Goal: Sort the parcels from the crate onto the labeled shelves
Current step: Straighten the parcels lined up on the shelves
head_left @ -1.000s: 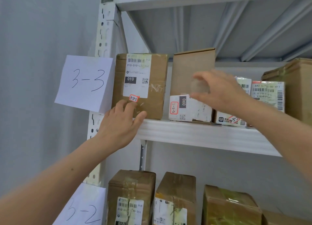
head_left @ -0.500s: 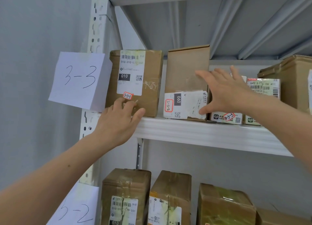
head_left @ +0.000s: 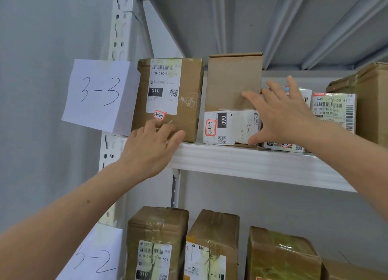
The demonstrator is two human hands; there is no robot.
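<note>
Reaching up in the head view, the left hand [head_left: 151, 151] rests at the near left corner of the upper shelf [head_left: 252, 164], its loosely bent fingers touching the lower front of the 010 parcel [head_left: 189, 86] without closing round it, just below the red-edged sticker reading 3-3-1 [head_left: 159, 115], while the thumb lies along the shelf's front lip. This brown carton stands upright at the left end of the shelf, just right of the handwritten 3-3 sign [head_left: 100, 94] taped to the white upright post [head_left: 120, 27]. To its right, with a narrow gap between them, stands the 060 parcel [head_left: 231, 80], a plain cardboard box with a white label across its lower front and a sticker that seems to read 3-3-2 [head_left: 210, 128]. The right hand [head_left: 281, 115] is spread flat and open against this box's right front edge, fingers straight and fanned, thumb pointing down beside the label, gripping nothing. Behind that hand sits a smaller parcel covered by a white shipping label [head_left: 333, 111], and a taped brown carton [head_left: 371, 103] stands at the far right. On the shelf below, three more brown parcels stand in a row: one with a 010 label [head_left: 157, 244], one with a yellow-edged label [head_left: 212, 246] and one wrapped in shiny tape [head_left: 281, 256]. A 3-2 sign [head_left: 94, 258] hangs at lower left, partly hidden by the left forearm.
</note>
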